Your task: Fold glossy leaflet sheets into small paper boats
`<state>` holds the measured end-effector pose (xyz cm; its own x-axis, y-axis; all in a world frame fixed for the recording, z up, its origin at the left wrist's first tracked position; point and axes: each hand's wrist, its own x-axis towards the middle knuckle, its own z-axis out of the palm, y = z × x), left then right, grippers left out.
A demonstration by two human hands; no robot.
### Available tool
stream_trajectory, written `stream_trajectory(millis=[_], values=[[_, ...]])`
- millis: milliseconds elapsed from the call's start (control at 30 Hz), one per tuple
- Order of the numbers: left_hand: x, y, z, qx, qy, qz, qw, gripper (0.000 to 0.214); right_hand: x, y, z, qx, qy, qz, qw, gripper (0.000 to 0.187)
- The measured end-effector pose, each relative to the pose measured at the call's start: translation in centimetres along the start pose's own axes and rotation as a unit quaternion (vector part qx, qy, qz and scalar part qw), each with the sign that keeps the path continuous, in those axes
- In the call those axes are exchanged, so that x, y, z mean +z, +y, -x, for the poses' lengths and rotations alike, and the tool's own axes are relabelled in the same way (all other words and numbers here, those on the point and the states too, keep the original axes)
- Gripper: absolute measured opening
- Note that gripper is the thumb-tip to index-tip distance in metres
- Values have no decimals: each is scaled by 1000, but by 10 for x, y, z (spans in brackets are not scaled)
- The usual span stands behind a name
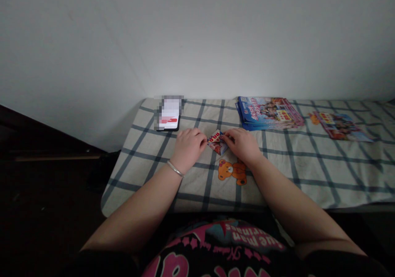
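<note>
Between my two hands is a small folded paper (pixel 217 143), printed in red, blue and white and turned like a diamond, just above or on the checked cloth. My left hand (pixel 189 145) is at its left corner, fingers curled, with a silver bangle on the wrist. Thumb and fingers of my right hand (pixel 242 144) pinch its right corner. Whether the left fingertips grip the paper or only touch it is hard to see, but they are closed at its edge.
A phone (pixel 169 114) with a lit screen lies at the back left. Behind my right hand is a stack of printed flyers (pixel 268 113), with another flyer (pixel 342 125) farther right. The checked cloth (pixel 148 157) covers the surface, which meets a white wall (pixel 197 38).
</note>
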<state>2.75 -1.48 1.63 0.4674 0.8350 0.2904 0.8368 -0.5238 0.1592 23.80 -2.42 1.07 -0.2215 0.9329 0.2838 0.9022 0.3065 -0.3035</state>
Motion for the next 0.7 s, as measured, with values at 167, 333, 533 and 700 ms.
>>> stream_trajectory(millis=[167,333,533,700], values=[[0,0,-2,-12,-10,12,1000,9,1,0,-3,32,7,-10,999,21],[2,-1,-2,2,-15,26,1000,13,4,3,-4,34,12,-55,998,18],[10,3,-2,2,-1,17,1000,21,10,7,-5,31,10,-94,995,13],[17,5,-4,8,3,8,1000,26,11,5,-7,37,10,-85,996,12]])
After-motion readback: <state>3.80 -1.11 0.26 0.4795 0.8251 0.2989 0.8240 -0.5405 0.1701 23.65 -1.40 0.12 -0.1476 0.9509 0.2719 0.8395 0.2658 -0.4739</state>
